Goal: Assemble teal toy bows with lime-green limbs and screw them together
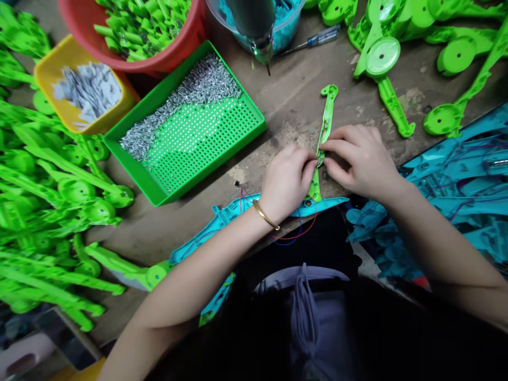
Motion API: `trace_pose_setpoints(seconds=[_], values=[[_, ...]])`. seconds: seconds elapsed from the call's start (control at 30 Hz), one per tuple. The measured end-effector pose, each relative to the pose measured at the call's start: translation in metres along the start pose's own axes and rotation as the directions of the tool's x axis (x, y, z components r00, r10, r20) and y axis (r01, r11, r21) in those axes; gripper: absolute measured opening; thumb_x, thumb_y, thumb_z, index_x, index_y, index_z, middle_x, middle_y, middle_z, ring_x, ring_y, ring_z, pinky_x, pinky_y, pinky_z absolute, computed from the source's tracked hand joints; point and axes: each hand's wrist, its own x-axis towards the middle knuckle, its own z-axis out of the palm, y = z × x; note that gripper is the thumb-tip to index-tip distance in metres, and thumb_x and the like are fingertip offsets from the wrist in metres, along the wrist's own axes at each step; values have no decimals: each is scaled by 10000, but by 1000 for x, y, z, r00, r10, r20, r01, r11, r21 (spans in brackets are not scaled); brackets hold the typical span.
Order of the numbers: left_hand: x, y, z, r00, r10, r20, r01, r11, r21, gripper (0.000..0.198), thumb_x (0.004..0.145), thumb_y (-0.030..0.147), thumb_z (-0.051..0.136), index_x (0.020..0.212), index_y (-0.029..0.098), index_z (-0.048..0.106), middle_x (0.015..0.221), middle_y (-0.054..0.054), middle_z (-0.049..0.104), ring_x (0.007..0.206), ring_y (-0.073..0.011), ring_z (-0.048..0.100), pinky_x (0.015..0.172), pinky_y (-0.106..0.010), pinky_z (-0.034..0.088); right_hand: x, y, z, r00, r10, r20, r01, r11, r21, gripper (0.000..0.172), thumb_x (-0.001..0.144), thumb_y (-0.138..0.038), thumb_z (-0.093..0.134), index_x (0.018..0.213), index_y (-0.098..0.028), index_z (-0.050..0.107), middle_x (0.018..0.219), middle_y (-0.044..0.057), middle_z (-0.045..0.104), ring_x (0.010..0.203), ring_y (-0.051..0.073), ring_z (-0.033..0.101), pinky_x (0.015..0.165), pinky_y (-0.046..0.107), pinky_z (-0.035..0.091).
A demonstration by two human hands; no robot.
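Observation:
A slim green plastic part (327, 108) lies on the bench in front of me, its lower end against a long blue plastic part (329, 203). My left hand (289, 177), with a gold bangle at the wrist, pinches at the green part's middle. From the other side my right hand (359, 159) has thumb and fingers closed on the same spot. Something small and shiny sits between the fingertips, too small to name. Red and blue wires (304, 233) trail from the blue part near the bench edge. My left forearm covers part of the blue part.
A green perforated tray (202, 153) of screws stands at left. Behind it are a yellow bin (51, 79) of paper slips and a red tub (159, 66) of green pieces. An electric screwdriver (260, 39) hangs above. Green parts (71, 174) pile left; blue parts (468, 206) lie right.

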Motion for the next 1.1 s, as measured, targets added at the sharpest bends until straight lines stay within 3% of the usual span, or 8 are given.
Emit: trace_pose_setpoints(seconds=[0.2, 0.47, 0.7, 0.9, 1.1], values=[[8, 4, 1, 999, -52, 15, 51, 995, 80, 141, 887, 207, 534, 833, 167, 658, 830, -50, 638, 809, -202, 602, 772, -339, 482, -1, 5, -2, 998, -34, 46, 32, 999, 44, 285, 916, -375, 480, 1116, -243, 636, 1145, 85, 625, 1080, 289, 526, 922, 471, 357], [19, 23, -7, 984, -132, 117, 101, 966, 236, 173, 880, 178, 507, 824, 150, 669, 857, -95, 629, 840, -251, 621, 762, -377, 475, 0, 5, 10, 999, 12, -46, -8, 997, 82, 246, 927, -329, 468, 1070, -234, 645, 1099, 85, 634, 1062, 280, 534, 904, 458, 367], [10, 15, -8, 988, -24, 154, -26, 950, 310, 225, 935, 202, 447, 937, 138, 663, 927, -83, 630, 880, -217, 604, 779, -335, 482, -3, 5, 19, 987, -51, -151, 67, 993, 102, 235, 937, -279, 472, 999, -228, 693, 1002, 63, 650, 970, 226, 569, 864, 408, 373], [2, 3, -4, 992, 57, 111, -83, 965, 249, 230, 942, 214, 439, 944, 130, 653, 887, -75, 619, 870, -214, 597, 778, -339, 488, -3, 7, 17, 988, -106, -109, 117, 987, 106, 215, 940, -277, 469, 971, -220, 674, 977, 56, 631, 959, 220, 566, 875, 414, 371], [3, 9, -4, 992, 16, 122, -49, 961, 271, 220, 947, 218, 444, 941, 138, 649, 908, -72, 624, 875, -207, 598, 773, -326, 483, -4, 6, 16, 992, -117, -50, 119, 992, 43, 208, 947, -291, 437, 990, -192, 615, 1014, 82, 608, 980, 248, 538, 880, 432, 369]])
